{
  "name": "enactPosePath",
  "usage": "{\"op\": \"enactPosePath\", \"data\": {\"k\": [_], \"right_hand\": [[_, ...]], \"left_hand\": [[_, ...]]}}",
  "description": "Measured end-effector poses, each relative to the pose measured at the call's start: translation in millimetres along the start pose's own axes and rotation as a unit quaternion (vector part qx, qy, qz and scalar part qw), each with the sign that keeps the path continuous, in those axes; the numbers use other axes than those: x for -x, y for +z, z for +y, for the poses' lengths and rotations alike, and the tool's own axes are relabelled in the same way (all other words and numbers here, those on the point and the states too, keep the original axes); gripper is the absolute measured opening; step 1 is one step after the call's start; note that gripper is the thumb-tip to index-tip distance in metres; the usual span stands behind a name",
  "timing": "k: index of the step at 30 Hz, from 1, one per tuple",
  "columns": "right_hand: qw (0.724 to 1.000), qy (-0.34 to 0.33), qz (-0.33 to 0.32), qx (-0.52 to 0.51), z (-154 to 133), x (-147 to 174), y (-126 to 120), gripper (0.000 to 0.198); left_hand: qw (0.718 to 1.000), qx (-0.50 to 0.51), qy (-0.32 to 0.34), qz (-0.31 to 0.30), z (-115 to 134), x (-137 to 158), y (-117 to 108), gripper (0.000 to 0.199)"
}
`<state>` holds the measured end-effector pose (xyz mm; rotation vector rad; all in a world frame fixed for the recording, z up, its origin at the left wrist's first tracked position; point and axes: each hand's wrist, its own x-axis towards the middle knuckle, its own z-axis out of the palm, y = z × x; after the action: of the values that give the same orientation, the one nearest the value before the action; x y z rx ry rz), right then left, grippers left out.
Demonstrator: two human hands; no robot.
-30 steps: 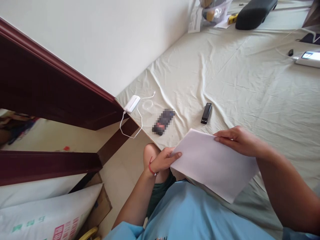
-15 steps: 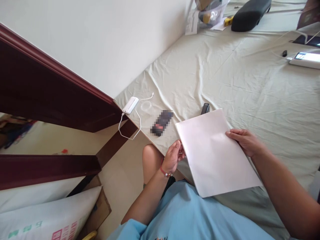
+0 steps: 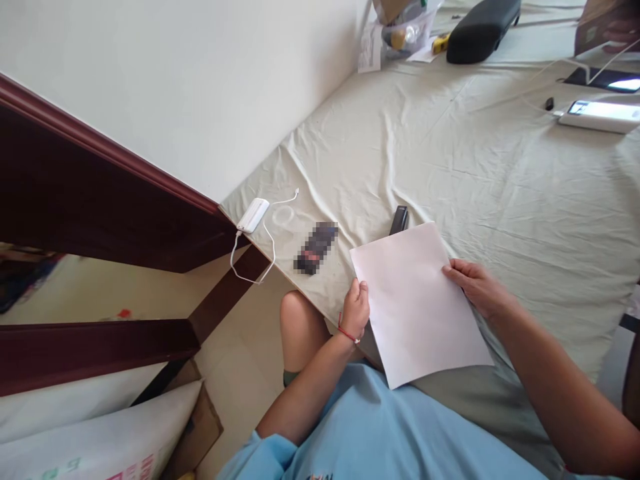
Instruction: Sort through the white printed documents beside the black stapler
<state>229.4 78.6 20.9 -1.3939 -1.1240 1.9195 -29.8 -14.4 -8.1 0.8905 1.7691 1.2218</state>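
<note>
White paper (image 3: 425,307) is held between my two hands, over the table's near edge and my lap. I cannot tell how many sheets there are. My left hand (image 3: 356,308), with a red string bracelet at the wrist, grips its left edge, thumb on top. On the right edge my right hand (image 3: 473,283) pinches the paper, its thumb on the upper face and the other fingers partly hidden. A black stapler-like object (image 3: 399,219) lies just beyond the paper's far edge, its lower end covered by the sheet.
On the cloth-covered table (image 3: 450,153) lie a blurred-out dark object (image 3: 316,248), a white power bank (image 3: 253,215) with a cable, and a lit device (image 3: 600,117). A black case (image 3: 483,30) and a plastic basket (image 3: 410,33) stand at the back. White sacks (image 3: 100,427) lean lower left.
My left hand has moved up and closed on the paper's left edge with the thumb on top. The paper has shifted slightly, and the whole view has moved a little.
</note>
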Motion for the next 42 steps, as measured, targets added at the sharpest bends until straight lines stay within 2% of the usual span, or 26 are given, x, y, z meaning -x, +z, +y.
{"op": "enactPosePath", "data": {"k": [2, 4, 10, 13, 17, 21, 25, 29, 32, 35, 36, 38, 39, 42], "right_hand": [[0.999, -0.028, -0.011, 0.036, 2, 2, 1, 0.044], [0.996, -0.049, -0.014, 0.07, 4, 4, 1, 0.042], [0.996, -0.056, 0.01, 0.072, 6, 6, -3, 0.044], [0.998, -0.036, 0.008, 0.054, 7, 5, -3, 0.043], [0.999, 0.029, 0.02, 0.029, 7, 1, -1, 0.033], [0.996, 0.082, 0.038, -0.008, 0, 0, 1, 0.024], [0.993, 0.094, 0.064, -0.033, -3, 3, 1, 0.019], [0.993, 0.098, 0.058, -0.039, 10, 7, -3, 0.024], [0.997, 0.059, 0.052, 0.008, 18, 6, -12, 0.029], [0.985, -0.049, 0.121, 0.111, 9, -7, -23, 0.025], [0.967, -0.09, 0.168, 0.171, 2, -15, -26, 0.022], [0.904, -0.172, 0.243, 0.306, -15, -36, -28, 0.02], [0.891, -0.188, 0.247, 0.331, -25, -48, -25, 0.023], [0.894, -0.175, 0.176, 0.373, -52, -87, -3, 0.041]], "left_hand": [[0.997, -0.064, 0.028, 0.023, -3, -2, 2, 0.026], [0.996, -0.078, 0.033, 0.022, -5, -3, 4, 0.027], [0.999, 0.04, 0.005, -0.028, -2, 0, 7, 0.033], [0.999, 0.042, -0.001, -0.025, 0, 1, 7, 0.032], [0.999, 0.01, -0.033, -0.003, 3, -6, 8, 0.033], [0.995, 0.023, -0.086, -0.045, 10, -21, 6, 0.038], [0.99, 0.05, -0.102, -0.08, 17, -29, 6, 0.039], [0.986, 0.075, -0.109, -0.1, 18, -26, 7, 0.04], [0.982, 0.093, -0.118, -0.111, 16, -24, 5, 0.043], [0.973, 0.119, -0.141, -0.141, 17, -27, 2, 0.046], [0.968, 0.126, -0.151, -0.156, 19, -29, 1, 0.047], [0.96, 0.131, -0.165, -0.185, 23, -33, 1, 0.048], [0.956, 0.132, -0.17, -0.198, 25, -35, 1, 0.048], [0.952, 0.131, -0.174, -0.216, 29, -39, 3, 0.047]]}}
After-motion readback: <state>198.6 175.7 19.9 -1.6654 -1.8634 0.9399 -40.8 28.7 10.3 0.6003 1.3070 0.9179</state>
